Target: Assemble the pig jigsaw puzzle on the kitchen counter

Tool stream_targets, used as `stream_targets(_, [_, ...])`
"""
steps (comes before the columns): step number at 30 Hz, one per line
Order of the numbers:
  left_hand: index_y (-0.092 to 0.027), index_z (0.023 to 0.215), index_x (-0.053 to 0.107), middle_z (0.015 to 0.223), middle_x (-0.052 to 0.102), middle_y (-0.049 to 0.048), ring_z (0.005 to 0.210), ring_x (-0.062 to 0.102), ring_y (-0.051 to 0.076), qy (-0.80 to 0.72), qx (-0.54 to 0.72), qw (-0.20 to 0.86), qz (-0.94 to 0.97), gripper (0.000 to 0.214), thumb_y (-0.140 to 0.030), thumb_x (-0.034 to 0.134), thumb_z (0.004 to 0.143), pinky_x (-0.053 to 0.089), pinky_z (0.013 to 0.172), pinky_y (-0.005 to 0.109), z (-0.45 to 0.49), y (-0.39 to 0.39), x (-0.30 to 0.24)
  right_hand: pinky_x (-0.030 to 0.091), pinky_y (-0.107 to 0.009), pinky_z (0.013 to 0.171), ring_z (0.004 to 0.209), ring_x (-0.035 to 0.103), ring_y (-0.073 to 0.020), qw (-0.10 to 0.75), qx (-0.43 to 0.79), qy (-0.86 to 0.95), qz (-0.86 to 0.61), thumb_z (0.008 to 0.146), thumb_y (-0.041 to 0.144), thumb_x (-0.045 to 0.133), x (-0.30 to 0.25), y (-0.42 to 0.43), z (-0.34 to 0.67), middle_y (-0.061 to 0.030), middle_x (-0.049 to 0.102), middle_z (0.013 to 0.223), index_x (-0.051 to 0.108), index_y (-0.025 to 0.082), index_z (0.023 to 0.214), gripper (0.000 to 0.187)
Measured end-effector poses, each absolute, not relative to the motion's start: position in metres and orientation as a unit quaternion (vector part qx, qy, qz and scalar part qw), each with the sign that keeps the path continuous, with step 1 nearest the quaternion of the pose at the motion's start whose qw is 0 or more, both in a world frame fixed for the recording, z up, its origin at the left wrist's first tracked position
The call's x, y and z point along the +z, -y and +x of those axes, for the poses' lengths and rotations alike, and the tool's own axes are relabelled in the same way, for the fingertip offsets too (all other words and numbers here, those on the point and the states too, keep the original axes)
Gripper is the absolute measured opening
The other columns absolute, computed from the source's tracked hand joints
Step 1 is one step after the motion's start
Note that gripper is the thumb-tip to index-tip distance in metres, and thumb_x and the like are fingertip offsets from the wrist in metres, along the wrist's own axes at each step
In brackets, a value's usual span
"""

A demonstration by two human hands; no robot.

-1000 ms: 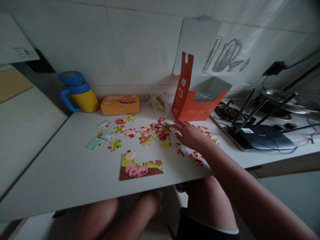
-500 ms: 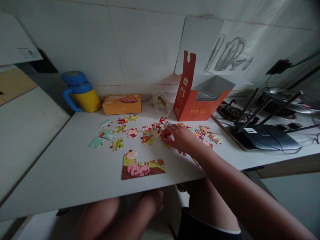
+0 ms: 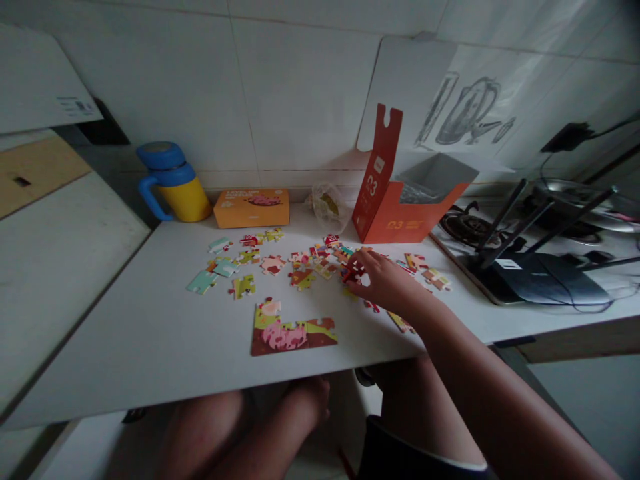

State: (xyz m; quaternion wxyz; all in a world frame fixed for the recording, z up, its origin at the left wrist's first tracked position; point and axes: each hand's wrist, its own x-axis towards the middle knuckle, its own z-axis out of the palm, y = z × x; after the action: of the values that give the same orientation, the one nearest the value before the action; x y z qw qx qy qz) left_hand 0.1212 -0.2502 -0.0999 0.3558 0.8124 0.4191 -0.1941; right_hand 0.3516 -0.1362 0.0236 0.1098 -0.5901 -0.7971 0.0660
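A blue-lidded, yellow-bodied jug with a blue loop handle (image 3: 187,202) stands upright near the pale tiled wall (image 3: 185,80). Grey line drawings of a kettle and utensils (image 3: 467,110) mark the wall at right. Below them sit a dark round gas burner (image 3: 467,225), a flat black router with stick antennas (image 3: 537,280), and, higher up, a black boxy plug adapter with a cable (image 3: 565,138).

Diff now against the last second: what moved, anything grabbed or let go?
The right hand swept left onto the loose pile, then drew back a little to the right; its grip has closed on what looks like a dark red piece. Nothing visibly let go. Unmoved: joined pig section, yellow-orange box, open red box, blue-yellow jug.
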Motion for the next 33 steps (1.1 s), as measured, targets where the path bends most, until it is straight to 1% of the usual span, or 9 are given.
stream_targets(4, [-0.040, 0.135, 0.071, 0.146, 0.068, 0.0070, 0.136, 0.061, 0.037, -0.435, -0.188, 0.362, 0.803, 0.040, -0.049, 0.077, 0.097, 0.057, 0.105, 0.049, 0.113, 0.254, -0.106, 0.052, -0.041, 0.090, 0.107, 0.070, -0.0331, 0.079, 0.016, 0.762, -0.643, 0.098, 0.044, 0.067, 0.018, 0.146, 0.379, -0.0171, 0.072, 0.121, 0.064, 0.018, 0.130, 0.041])
stream_targets(7, [-0.040, 0.140, 0.069, 0.146, 0.068, 0.0079, 0.138, 0.060, 0.038, -0.440, -0.190, 0.366, 0.798, 0.047, -0.055, 0.076, 0.096, 0.056, 0.108, 0.052, 0.116, 0.253, -0.114, 0.053, -0.043, 0.091, 0.107, 0.071, -0.0339, 0.040, -0.002, 0.760, -0.649, 0.101, 0.039, 0.062, 0.017, 0.146, 0.389, -0.0198, 0.070, 0.124, 0.069, 0.016, 0.128, 0.036])
stream_targets(14, [-0.018, 0.137, 0.067, 0.139, 0.067, 0.0128, 0.124, 0.068, 0.030, -0.431, -0.257, 0.354, 0.789, 0.045, -0.045, 0.073, 0.101, 0.059, 0.105, 0.053, 0.135, 0.247, -0.137, 0.050, -0.042, 0.106, 0.122, 0.067, -0.0312, 0.071, -0.001, 0.806, -0.587, 0.108, 0.040, 0.053, 0.025, 0.107, 0.351, -0.0168, 0.069, 0.137, 0.068, 0.019, 0.137, 0.039])
stream_targets(18, [-0.019, 0.132, 0.069, 0.137, 0.068, 0.0116, 0.124, 0.067, 0.030, -0.430, -0.284, 0.338, 0.788, 0.040, -0.043, 0.075, 0.100, 0.058, 0.106, 0.052, 0.134, 0.247, -0.144, 0.051, -0.038, 0.102, 0.121, 0.067, -0.0301, 0.035, 0.005, 0.797, -0.603, 0.108, 0.042, 0.055, 0.027, 0.082, 0.332, -0.0180, 0.071, 0.135, 0.066, 0.018, 0.140, 0.042])
stream_targets(22, [-0.018, 0.132, 0.069, 0.134, 0.070, 0.0137, 0.122, 0.069, 0.031, -0.429, -0.269, 0.343, 0.791, 0.045, -0.048, 0.075, 0.098, 0.057, 0.105, 0.053, 0.132, 0.248, -0.149, 0.052, -0.038, 0.096, 0.116, 0.070, -0.0316, -0.017, 0.000, 0.789, -0.614, 0.106, 0.039, 0.055, 0.028, 0.083, 0.333, -0.0192, 0.072, 0.126, 0.069, 0.015, 0.132, 0.038])
stream_targets(25, [-0.019, 0.126, 0.076, 0.127, 0.074, 0.0207, 0.119, 0.071, 0.043, -0.435, -0.241, 0.352, 0.793, 0.051, -0.049, 0.081, 0.085, 0.058, 0.100, 0.058, 0.132, 0.249, -0.152, 0.053, -0.039, 0.092, 0.109, 0.072, -0.0321, -0.041, -0.007, 0.783, -0.621, 0.105, 0.034, 0.053, 0.030, 0.093, 0.337, -0.0194, 0.072, 0.122, 0.070, 0.014, 0.129, 0.035])
stream_targets(28, [-0.027, 0.121, 0.081, 0.123, 0.078, 0.0207, 0.117, 0.070, 0.052, -0.438, -0.198, 0.363, 0.798, 0.049, -0.047, 0.081, 0.076, 0.057, 0.096, 0.062, 0.132, 0.250, -0.157, 0.053, -0.039, 0.089, 0.106, 0.073, -0.0322, -0.049, -0.001, 0.772, -0.633, 0.103, 0.031, 0.052, 0.033, 0.098, 0.336, -0.0197, 0.072, 0.122, 0.072, 0.014, 0.122, 0.033])
stream_targets(31, [-0.024, 0.119, 0.081, 0.125, 0.076, 0.0222, 0.117, 0.070, 0.050, -0.428, -0.161, 0.379, 0.805, 0.049, -0.048, 0.083, 0.076, 0.058, 0.096, 0.060, 0.131, 0.251, -0.162, 0.053, -0.038, 0.091, 0.107, 0.073, -0.0298, -0.025, 0.004, 0.774, -0.632, 0.104, 0.027, 0.049, 0.037, 0.091, 0.329, -0.0193, 0.073, 0.124, 0.074, 0.015, 0.122, 0.033])
stream_targets(33, [-0.019, 0.123, 0.077, 0.129, 0.073, 0.0210, 0.119, 0.070, 0.043, -0.418, -0.153, 0.388, 0.807, 0.050, -0.049, 0.082, 0.084, 0.058, 0.100, 0.056, 0.130, 0.253, -0.165, 0.052, -0.037, 0.096, 0.113, 0.071, -0.0287, 0.000, 0.004, 0.787, -0.617, 0.104, 0.023, 0.050, 0.037, 0.081, 0.322, -0.0183, 0.073, 0.129, 0.072, 0.016, 0.131, 0.035])
